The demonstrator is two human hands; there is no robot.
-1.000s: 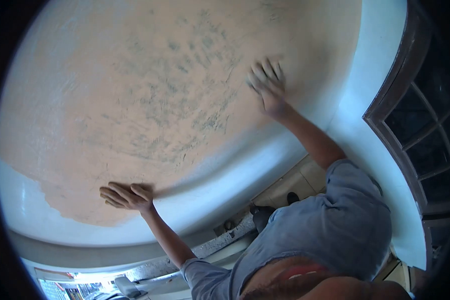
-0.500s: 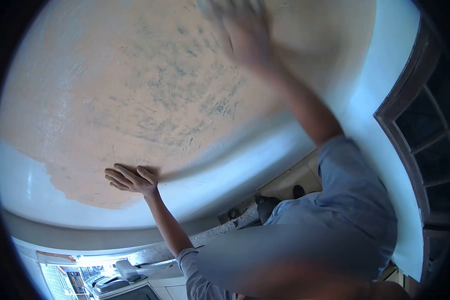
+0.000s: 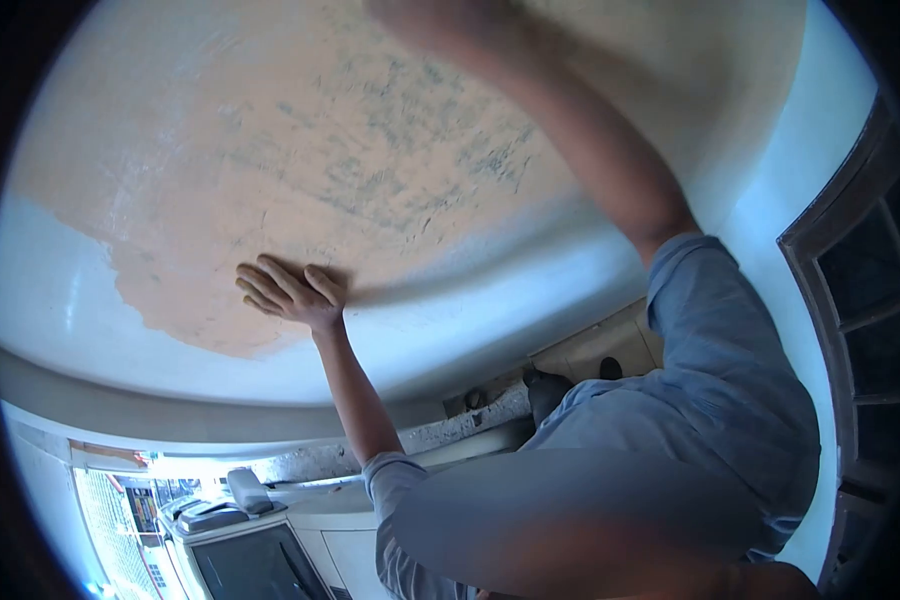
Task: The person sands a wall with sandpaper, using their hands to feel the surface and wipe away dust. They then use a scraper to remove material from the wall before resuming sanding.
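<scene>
A wall fills the upper part of the head view, with a large peach-coloured patch over white. Dark grey marks and scratches cover the middle of the patch. My left hand lies flat on the lower part of that patch, fingers spread, with nothing in it. Peach-brown residue coats its fingers. Higher up, my right hand is over the patch, smeared by motion and cut off by the top edge. Its fingers are out of sight, so whether it holds anything cannot be made out.
A brown-framed window or grille stands at the right beside a white wall strip. Below are a tiled floor and a dark shoe. At the lower left sits a white vehicle near a mesh fence.
My right hand has swept up and left, its fingers passing out of the frame. The view has shifted, and my left hand still rests flat on the wall.
</scene>
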